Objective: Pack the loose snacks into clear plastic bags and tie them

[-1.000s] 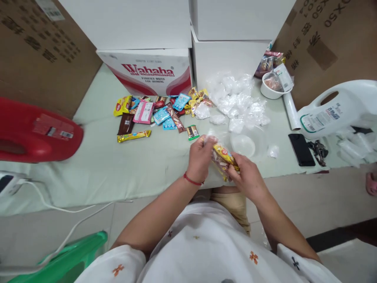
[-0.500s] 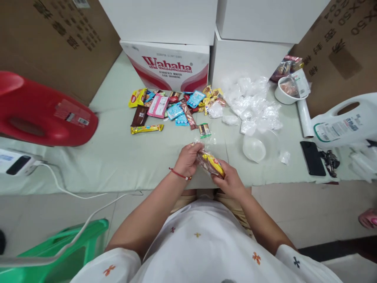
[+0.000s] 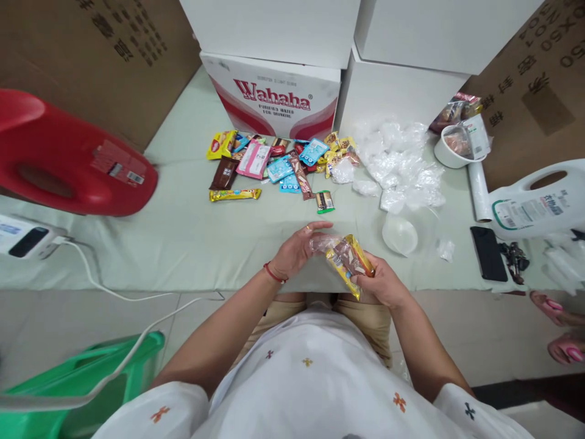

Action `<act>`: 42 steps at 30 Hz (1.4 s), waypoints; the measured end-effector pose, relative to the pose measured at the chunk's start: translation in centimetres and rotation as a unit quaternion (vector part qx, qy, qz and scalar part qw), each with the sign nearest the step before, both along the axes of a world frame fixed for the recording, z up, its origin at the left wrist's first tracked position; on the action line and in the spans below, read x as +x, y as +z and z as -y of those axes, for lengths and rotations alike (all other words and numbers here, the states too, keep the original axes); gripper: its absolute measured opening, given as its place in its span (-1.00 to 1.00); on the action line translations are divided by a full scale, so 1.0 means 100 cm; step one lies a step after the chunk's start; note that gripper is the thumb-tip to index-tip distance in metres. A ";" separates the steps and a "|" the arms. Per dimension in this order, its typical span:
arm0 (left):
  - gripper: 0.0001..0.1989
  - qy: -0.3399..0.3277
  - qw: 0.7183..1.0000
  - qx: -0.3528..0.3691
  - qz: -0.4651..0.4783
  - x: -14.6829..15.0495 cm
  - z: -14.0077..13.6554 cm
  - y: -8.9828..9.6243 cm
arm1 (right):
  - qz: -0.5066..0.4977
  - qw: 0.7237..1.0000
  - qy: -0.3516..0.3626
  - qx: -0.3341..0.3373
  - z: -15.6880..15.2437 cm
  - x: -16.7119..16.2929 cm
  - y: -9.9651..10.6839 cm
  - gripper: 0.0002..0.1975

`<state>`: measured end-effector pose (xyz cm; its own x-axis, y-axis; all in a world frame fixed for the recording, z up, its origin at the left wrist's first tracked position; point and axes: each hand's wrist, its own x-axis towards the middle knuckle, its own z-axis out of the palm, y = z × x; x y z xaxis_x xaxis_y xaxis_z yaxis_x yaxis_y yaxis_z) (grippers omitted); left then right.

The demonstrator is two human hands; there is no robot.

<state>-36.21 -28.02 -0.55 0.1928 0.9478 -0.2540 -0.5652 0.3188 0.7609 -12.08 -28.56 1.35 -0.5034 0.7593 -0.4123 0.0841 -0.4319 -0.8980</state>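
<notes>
A clear plastic bag [image 3: 323, 242] holds yellow and brown wrapped snacks [image 3: 350, 259], just above the front edge of the table. My right hand [image 3: 382, 281] grips its filled end, thumb across the wrappers. On the other side, my left hand [image 3: 296, 253], with a red string bracelet, has its index finger stretched out and lies against the loose, see-through end; its lower fingers are partly hidden. Just beyond my hands lies a small green-edged snack packet [image 3: 325, 202]. Behind it is a pile of wrapped snacks [image 3: 280, 168] in blue, pink, brown and yellow.
Crumpled clear bags [image 3: 397, 161] are heaped right of the snacks, with a clear-white bowl [image 3: 400, 235] before them. A phone [image 3: 489, 253], keys and a white jug [image 3: 539, 201] sit farther right. A red jug [image 3: 123, 177] and power unit [image 3: 27, 238] stand left; boxes [image 3: 274, 100] line the back.
The bag has swung right and down with my right hand, showing more of its wrappers. My left fingers have loosened from a pinch, the index finger now extended. The view has shifted slightly.
</notes>
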 end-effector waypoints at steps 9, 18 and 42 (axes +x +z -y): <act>-0.71 0.188 0.977 -0.039 -0.098 0.041 0.000 -0.011 | -0.109 0.984 -0.124 -0.072 0.003 -0.027 -0.006 -0.44; -0.63 0.158 0.986 -0.030 0.033 0.077 0.020 -0.002 | -0.007 0.957 -0.285 0.045 -0.003 -0.058 -0.025 -0.55; -0.82 0.140 0.951 -0.250 0.115 0.025 -0.016 0.022 | -0.027 0.989 -0.138 0.052 -0.015 -0.026 -0.035 -0.66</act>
<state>-33.69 -26.39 1.70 0.0563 0.7416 -0.6685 -0.8142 0.4217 0.3992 -14.67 -27.09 -2.14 -0.2909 0.9071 -0.3041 -0.0724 -0.3378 -0.9384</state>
